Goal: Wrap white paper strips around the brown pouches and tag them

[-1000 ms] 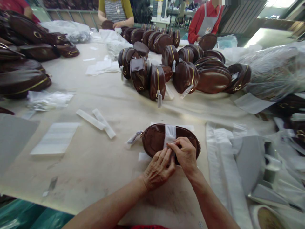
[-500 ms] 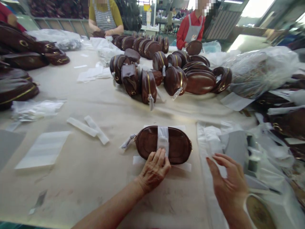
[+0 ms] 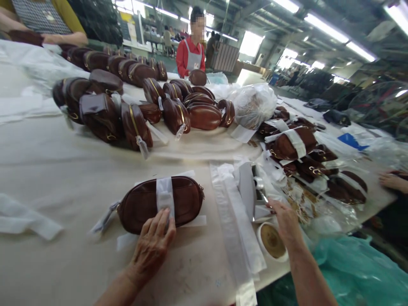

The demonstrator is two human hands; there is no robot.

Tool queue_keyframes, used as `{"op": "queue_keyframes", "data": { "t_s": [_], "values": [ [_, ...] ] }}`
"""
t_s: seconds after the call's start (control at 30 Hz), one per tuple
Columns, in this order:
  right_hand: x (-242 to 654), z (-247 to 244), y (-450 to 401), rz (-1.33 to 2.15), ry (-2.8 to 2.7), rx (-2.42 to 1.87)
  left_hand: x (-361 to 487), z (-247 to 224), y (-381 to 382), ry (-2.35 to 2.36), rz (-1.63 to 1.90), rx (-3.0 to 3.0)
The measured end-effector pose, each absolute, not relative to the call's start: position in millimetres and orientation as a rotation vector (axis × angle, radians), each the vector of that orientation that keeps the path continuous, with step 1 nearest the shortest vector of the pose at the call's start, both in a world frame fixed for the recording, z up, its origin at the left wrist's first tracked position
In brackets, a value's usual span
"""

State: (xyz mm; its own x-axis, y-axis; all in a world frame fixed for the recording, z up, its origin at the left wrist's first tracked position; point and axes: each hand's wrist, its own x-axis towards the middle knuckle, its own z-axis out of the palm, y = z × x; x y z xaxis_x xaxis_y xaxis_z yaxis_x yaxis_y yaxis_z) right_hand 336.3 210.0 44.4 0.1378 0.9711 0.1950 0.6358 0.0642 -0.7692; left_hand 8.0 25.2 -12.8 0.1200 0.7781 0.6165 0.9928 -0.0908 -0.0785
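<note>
An oval dark brown leather pouch lies in front of me, with a white paper band around its middle. The fingers of my left hand lie stretched out on the band's lower part, pressing it against the pouch. A wrapped zipper pull sticks out at the pouch's left end. White paper strips show beneath the pouch. To the right, my right hand is closed on the near end of a shiny metal tool with a rounded far end; its exact kind is unclear. A grey box-like object stands beside the tool.
Several brown pouches stand at the back, beside a clear plastic bag. More pouches are piled right, above a round brown-filled container. Loose paper strips lie left. A person in red stands across the table.
The view has swung to the right. My right hand has moved from open above the plastic sheeting to closing on the metal tool. My left hand stays on the band.
</note>
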Motion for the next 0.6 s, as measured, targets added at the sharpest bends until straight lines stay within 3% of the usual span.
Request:
{"op": "queue_keyframes", "data": {
  "t_s": [0.17,0.4,0.6],
  "values": [
    [328.0,49.1,209.8,0.734,-1.391,-1.638,7.2,-12.9,24.9,-1.700,-0.600,-1.933],
    [355.1,50.1,160.9,0.623,-1.204,-1.348,7.1,-12.6,24.8,-1.683,-0.622,-1.947],
    [370.8,35.7,136.3,0.890,-1.130,-1.678,7.5,-10.3,27.2,-1.660,-0.634,-1.939]
  ]
}}
